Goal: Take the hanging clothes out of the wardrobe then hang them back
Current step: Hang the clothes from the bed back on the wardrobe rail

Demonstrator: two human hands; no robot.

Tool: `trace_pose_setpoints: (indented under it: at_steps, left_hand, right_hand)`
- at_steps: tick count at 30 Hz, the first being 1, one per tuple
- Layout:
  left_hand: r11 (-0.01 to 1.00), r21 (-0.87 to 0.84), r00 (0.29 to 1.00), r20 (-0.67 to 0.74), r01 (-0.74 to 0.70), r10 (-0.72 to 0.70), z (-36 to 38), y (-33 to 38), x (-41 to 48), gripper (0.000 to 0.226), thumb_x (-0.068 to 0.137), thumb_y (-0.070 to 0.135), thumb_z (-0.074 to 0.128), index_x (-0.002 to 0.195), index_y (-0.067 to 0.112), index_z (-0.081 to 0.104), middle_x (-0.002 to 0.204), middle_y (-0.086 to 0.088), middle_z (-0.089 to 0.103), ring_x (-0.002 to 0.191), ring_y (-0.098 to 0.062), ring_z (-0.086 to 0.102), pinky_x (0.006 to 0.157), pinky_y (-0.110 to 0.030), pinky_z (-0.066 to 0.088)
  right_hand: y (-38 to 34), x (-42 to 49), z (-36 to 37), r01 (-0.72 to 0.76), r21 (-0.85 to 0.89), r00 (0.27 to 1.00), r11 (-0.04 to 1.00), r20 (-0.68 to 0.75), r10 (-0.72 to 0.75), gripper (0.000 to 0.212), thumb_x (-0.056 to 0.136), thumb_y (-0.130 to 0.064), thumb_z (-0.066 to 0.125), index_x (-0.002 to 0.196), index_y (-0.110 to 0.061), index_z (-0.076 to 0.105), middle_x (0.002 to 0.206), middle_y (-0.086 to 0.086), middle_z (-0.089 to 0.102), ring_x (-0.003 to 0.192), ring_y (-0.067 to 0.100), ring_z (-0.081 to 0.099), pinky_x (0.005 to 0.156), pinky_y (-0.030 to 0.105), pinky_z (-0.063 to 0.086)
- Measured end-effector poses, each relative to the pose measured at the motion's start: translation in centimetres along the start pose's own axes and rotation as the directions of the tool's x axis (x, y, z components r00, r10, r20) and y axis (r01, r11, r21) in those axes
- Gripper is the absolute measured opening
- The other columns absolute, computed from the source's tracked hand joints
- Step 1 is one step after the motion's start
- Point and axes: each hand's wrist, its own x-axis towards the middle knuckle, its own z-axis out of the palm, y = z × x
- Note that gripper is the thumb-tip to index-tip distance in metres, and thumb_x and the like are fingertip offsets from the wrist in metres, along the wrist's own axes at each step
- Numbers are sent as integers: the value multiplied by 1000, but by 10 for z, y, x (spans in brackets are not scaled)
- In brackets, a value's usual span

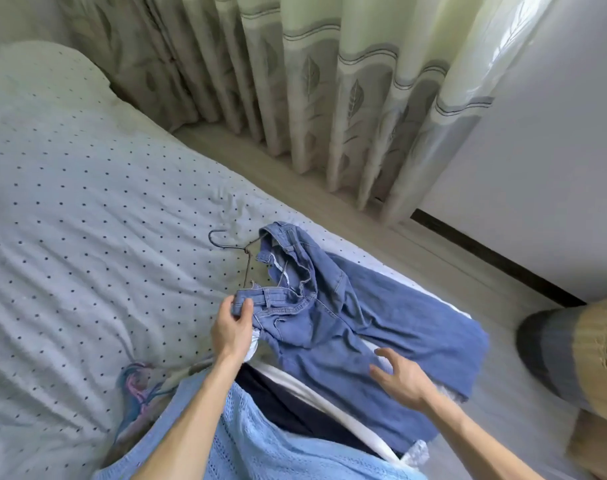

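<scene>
Jeans on the bed, one corner of the waistband in hand

From where I stand, the blue jeans [329, 327] lie crumpled across the near edge of the bed [87, 202], legs running out toward the floor side and the top bunched up. A thin wire hanger [232, 248] lies with its hook flat on the dotted sheet, and its lower part disappears under the denim, so I cannot tell whether it is threaded through the jeans or just beneath them.

The left hand [231, 329] pinches the near end of the waistband [260, 299] between thumb and fingers. The right hand [402, 379] hovers over one leg with its fingers spread, holding nothing. Whether it touches the cloth is hard to say.

I would guess the jeans are being sorted out for the hanger. To do that well, the right hand should take the other end of the waistband, so that both hands can lift and shake the legs straight. A pull from one corner will only drag the bundle. Then find the hanger's bar before feeding anything over it. Thin wire snags in belt loops and pockets, and denim is heavy enough to slide off if it sits off centre.

More clothes wait close by: a light blue knit [260, 445], a dark garment [270, 393] and a white garment [329, 403], overlapping at the bed's edge
</scene>
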Motion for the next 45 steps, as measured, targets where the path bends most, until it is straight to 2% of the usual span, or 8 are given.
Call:
trace_pose_setpoints:
  at_steps: [7, 15, 21, 27, 31, 38, 42, 45]
  left_hand:
    - [953, -180, 969, -8, -243, 246, 5, 57, -138, 14, 94, 37, 64, 108, 35, 61, 90, 11, 70, 81, -14, 65, 69, -28, 46]
    - [792, -113, 745, 281, -600, 604, 34, 109, -289, 23, 92, 28, 68, 109, 42, 63, 54, 21, 57, 47, -1, 51, 47, -12, 31]
    - [656, -298, 455, 525, -694, 720, 72, 110, -430, 24, 80, 51, 60, 103, 43, 65, 83, 20, 72, 69, 0, 68, 65, -26, 55]
    - [457, -431, 21, 709, -778, 705, 97, 98, -534, 26, 86, 36, 64, 112, 40, 59, 61, 10, 63, 49, -3, 53, 52, -23, 44]
    - [360, -482, -259, 816, -799, 517, 105, 113, -589, 33, 96, 45, 55, 128, 40, 49, 55, 3, 60, 47, -9, 49, 54, -27, 44]
    - [209, -552, -393, 766, -807, 508, 152, 178, -679, 49, 87, 60, 58, 130, 38, 51, 97, 11, 69, 77, -2, 65, 78, -35, 57]
    - [-128, -643, -649, 704, -755, 286, 185, 199, -735, 73, 82, 62, 64, 147, 45, 35, 151, 8, 35, 138, -9, 29, 115, -32, 26]
    - [-237, -835, -868, 478, -497, 135, 190, 198, -791, 34, 91, 55, 63, 123, 41, 63, 135, 22, 52, 130, 5, 39, 111, -16, 23]
  right_hand:
    - [33, -119, -24, 107, 394, 986, 913, -161, -46, 27, 92, -32, 67, 118, -27, 62, 119, -10, 68, 92, -15, 62, 73, 7, 47]
    - [75, -253, -75, 404, 643, 859, 651, -512, -28, 46, 81, -60, 59, 119, -35, 60, 114, -9, 69, 95, 6, 70, 79, 24, 53]
    - [134, -353, -59, 525, 700, 735, 483, -660, 158, 20, 94, -39, 63, 113, -35, 57, 107, -10, 69, 86, 12, 69, 70, 24, 52]
    - [219, -437, -13, 635, 648, 454, 421, -753, 476, 4, 95, -14, 64, 97, -15, 61, 83, -1, 76, 70, 9, 65, 74, 28, 52]
    - [269, -496, 23, 557, 693, 450, 458, -716, 534, 4, 97, -12, 61, 98, -15, 63, 83, -4, 76, 69, 7, 63, 72, 26, 53]
    - [313, -578, 72, 410, 708, 409, 575, -706, 578, 14, 97, -12, 60, 95, -18, 72, 81, -4, 77, 71, 1, 67, 75, 21, 53]
    - [333, -617, 86, 341, 732, 394, 590, -681, 617, 16, 98, -20, 60, 98, -23, 75, 86, -10, 76, 78, -3, 68, 74, 12, 49]
    - [353, -644, 92, 243, 746, 341, 620, -664, 666, 19, 96, -24, 61, 85, -31, 74, 82, -14, 75, 76, -3, 67, 73, 15, 50]
